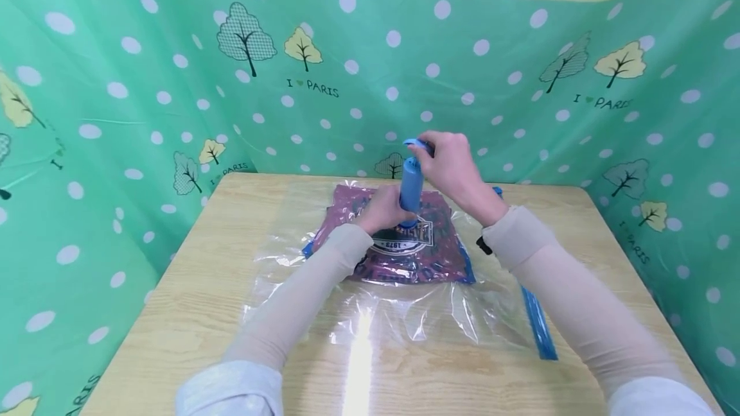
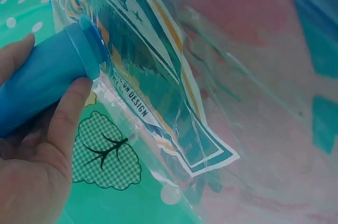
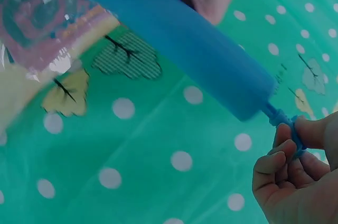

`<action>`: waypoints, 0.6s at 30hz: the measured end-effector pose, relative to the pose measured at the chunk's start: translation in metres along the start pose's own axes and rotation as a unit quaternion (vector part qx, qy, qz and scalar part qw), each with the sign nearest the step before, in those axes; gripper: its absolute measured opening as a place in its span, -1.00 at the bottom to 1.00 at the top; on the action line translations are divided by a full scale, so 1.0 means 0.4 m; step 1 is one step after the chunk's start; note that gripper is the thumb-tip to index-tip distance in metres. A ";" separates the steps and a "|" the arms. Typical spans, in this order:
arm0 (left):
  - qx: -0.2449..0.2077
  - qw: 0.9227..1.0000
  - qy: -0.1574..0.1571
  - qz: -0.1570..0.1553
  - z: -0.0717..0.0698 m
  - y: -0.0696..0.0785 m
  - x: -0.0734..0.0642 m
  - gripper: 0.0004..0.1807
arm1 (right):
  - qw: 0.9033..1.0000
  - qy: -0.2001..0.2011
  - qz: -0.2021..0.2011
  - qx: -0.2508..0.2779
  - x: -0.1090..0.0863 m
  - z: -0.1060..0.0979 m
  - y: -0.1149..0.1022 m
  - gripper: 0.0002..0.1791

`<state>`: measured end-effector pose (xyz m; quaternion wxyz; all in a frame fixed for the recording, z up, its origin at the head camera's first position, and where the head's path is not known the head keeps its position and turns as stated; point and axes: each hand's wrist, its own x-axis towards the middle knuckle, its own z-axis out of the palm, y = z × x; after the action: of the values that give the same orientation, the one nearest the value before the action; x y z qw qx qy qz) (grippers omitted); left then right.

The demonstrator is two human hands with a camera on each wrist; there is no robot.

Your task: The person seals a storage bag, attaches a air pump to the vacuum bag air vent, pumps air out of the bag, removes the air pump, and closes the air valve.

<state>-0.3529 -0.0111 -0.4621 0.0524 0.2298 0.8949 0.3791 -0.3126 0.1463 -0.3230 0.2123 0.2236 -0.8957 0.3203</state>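
A blue hand pump (image 1: 411, 186) stands nearly upright on a clear plastic vacuum bag (image 1: 405, 313). Inside the bag lies a folded reddish-purple garment (image 1: 399, 265) with printed lettering and "1973". My left hand (image 1: 384, 210) grips the pump's barrel low down, close over the bag. In the left wrist view, the fingers and thumb curl round the barrel (image 2: 47, 76), whose end meets the plastic. My right hand (image 1: 451, 162) pinches the pump's handle (image 3: 297, 138) at the top. A short stretch of rod shows between handle and barrel in the right wrist view.
A blue zip strip (image 1: 539, 323) runs along the bag's right side, partly hidden by the right forearm. The wooden table (image 1: 191, 313) reaches back to a green dotted curtain (image 1: 324, 140) that hangs behind and on both sides. A black band (image 1: 484, 246) shows by the right wrist.
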 end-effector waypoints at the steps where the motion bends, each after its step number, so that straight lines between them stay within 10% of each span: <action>1: -0.001 1.000 -0.002 0.000 0.000 0.000 -0.001 -0.58 | 1.000 -0.006 0.004 0.002 -0.006 0.007 0.004 -0.72; 10: -0.008 1.000 0.002 0.006 0.000 -0.006 -0.005 -0.53 | 1.000 -0.002 0.007 0.020 -0.023 0.039 0.024 -0.71; 18: -0.027 0.999 -0.010 0.015 -0.006 -0.013 -0.004 -0.39 | 0.996 -0.011 0.080 0.037 -0.061 0.072 0.046 -0.30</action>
<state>-0.3540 -0.0167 -0.4643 0.0621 0.2456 0.8800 0.4018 -0.3096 0.1462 -0.3649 0.1672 0.1623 -0.9007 0.3667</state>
